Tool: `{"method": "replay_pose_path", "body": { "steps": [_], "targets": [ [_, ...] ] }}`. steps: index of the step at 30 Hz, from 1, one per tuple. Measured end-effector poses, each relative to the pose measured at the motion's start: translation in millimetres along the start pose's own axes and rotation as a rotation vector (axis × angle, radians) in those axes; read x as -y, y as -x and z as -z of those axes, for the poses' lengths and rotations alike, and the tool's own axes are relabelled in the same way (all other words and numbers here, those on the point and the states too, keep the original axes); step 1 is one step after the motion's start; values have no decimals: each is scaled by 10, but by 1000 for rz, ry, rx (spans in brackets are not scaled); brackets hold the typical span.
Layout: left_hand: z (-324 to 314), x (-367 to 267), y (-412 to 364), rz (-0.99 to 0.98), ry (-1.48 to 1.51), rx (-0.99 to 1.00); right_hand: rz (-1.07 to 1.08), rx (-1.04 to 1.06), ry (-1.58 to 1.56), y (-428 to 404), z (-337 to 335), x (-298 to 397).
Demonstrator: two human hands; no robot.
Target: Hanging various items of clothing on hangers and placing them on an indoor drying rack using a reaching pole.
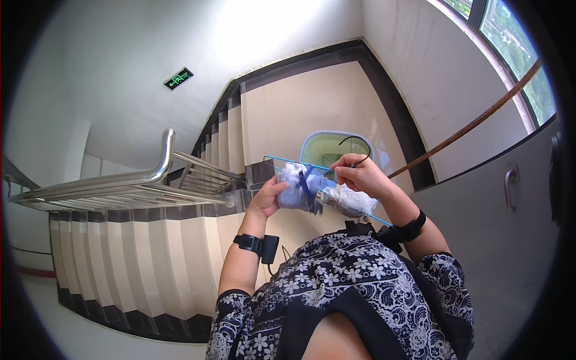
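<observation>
In front of my chest I hold a thin blue clothes hanger [284, 158] with a black hook, tilted across the view. My right hand [364, 173] pinches it near the base of the hook. My left hand [268, 197] grips the left end of a bundled pale-blue garment [292, 191] with a dark blue strip across it. A whitish, lumpy cloth piece [350, 200] hangs at the right, below my right wrist; whether it joins the blue part I cannot tell. Beyond the hanger a green plastic basket [310, 146] with a pale blue rim stands on the floor.
Stairs [135, 256] descend at the left, with another flight [220, 135] beyond the steel handrail [153, 175]. A brown rod [468, 123] slants in front of the window [517, 54] at the right. A grey door [486, 225] with a metal handle stands close on my right.
</observation>
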State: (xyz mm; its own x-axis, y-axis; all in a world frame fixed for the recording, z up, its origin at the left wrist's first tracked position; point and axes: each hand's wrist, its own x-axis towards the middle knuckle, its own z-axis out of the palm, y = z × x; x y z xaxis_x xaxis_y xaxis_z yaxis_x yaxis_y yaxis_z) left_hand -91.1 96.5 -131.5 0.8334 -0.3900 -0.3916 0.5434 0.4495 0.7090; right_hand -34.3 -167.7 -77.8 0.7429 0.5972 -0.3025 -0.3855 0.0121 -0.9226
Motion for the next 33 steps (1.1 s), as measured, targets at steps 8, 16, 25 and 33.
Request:
{"method": "replay_pose_path", "body": {
  "steps": [8,16,25,33],
  "targets": [
    [31,59,-57,15,-448,-153,19,-48,58,-3,31,56],
    [137,154,-16,6,-730,-228,1,-30,126,94,-56,131],
    [126,274,88,-22,-1382,-457,-48,10,263,91,-56,196],
    [-837,-79,112,-977,-1698,-393,64,188,527,-69,-64,120]
  ]
}}
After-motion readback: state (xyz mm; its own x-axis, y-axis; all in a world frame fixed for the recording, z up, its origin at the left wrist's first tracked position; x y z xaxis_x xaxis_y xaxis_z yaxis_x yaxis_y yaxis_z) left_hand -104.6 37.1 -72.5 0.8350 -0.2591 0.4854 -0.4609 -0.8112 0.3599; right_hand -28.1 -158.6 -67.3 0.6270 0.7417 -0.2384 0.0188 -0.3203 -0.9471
